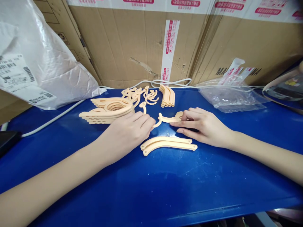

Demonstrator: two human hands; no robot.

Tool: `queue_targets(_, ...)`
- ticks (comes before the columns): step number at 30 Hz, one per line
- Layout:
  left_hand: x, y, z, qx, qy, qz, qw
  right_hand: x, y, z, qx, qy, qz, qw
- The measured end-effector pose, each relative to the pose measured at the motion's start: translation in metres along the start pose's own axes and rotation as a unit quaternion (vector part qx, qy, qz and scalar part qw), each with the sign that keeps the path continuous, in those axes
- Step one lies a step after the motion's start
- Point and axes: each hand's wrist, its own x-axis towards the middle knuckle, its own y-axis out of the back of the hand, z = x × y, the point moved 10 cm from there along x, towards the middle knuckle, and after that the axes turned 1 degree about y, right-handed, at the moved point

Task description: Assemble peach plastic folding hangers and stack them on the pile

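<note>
My left hand (132, 127) is closed, with a small beige plastic hook (158, 121) at its fingertips; the far side of its fingers is hidden. Opposite it, my right hand (203, 126) curls its fingers over the rounded end of a beige hanger piece (169, 119), the thumb a little apart. Two curved beige hanger arms (169, 145) lie side by side on the blue table (175, 189), nearer me than both hands. Another hook (143, 107) sits just beyond my left hand.
Stacked hanger pieces (106, 113) lie left, with loose hooks (134, 94) and a bundle of curved arms (167, 96) behind. A white cable (56, 116), silver parcel bag (54, 63), clear plastic bag (232, 94) and cardboard boxes (123, 41) border the table. A dark object (9, 142) lies far left.
</note>
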Motion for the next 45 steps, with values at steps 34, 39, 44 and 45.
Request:
queue_targets(34,-0.007,-0.012,0.01,-0.234,0.013,-0.082,0.969,-0.01,-0.017,0.029,0.496,-0.286,0.06,0.818)
queue_targets(39,-0.008,-0.021,0.012,-0.278,0.029,-0.13,0.951,-0.009,-0.023,0.031,0.504,-0.284,0.054,0.814)
queue_targets(44,-0.008,-0.025,0.016,-0.302,0.029,-0.152,0.941,-0.01,-0.027,0.032,0.525,-0.295,0.051,0.797)
queue_targets(45,-0.007,-0.025,0.017,-0.303,0.027,-0.152,0.94,-0.01,-0.028,0.032,0.534,-0.297,0.05,0.79)
